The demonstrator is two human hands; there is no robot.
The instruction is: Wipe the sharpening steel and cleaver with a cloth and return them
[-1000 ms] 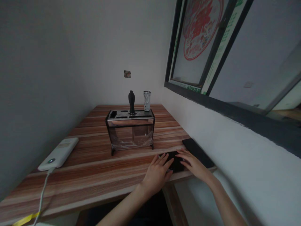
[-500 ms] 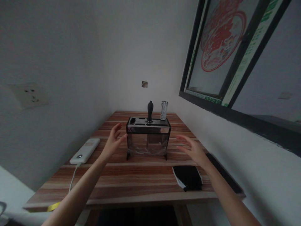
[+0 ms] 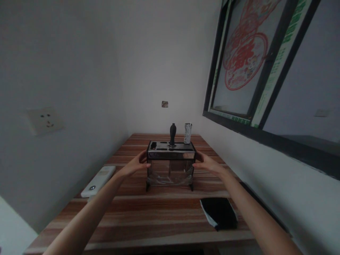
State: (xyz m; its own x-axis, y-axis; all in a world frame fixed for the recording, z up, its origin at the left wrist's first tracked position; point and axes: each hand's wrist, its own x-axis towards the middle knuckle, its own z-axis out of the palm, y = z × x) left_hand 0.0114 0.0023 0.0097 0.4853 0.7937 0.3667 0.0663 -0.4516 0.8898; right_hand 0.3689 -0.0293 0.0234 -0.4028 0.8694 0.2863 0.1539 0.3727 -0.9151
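Note:
A knife holder with a slotted metal top, clear front and black legs stands upright on the wooden table. My left hand grips its left end, thumb at the front and fingers round the side. At the opposite end my right hand holds it the same way. Parts of the fingers on both hands are hidden behind it. From its top rises a black handle, whose lower part is inside. Beside that, a silvery, shiny cylindrical piece stands upright at the right of the top.
To the left lies a white power bank-like device. A folded black cloth rests near the front edge of the table. Along the right wall lies a long dark object, partly behind my right arm. A dark-framed window overhangs the right side.
Both hands have moved inward from either side and closed on the ends of the knife holder. The view has tilted slightly upward.

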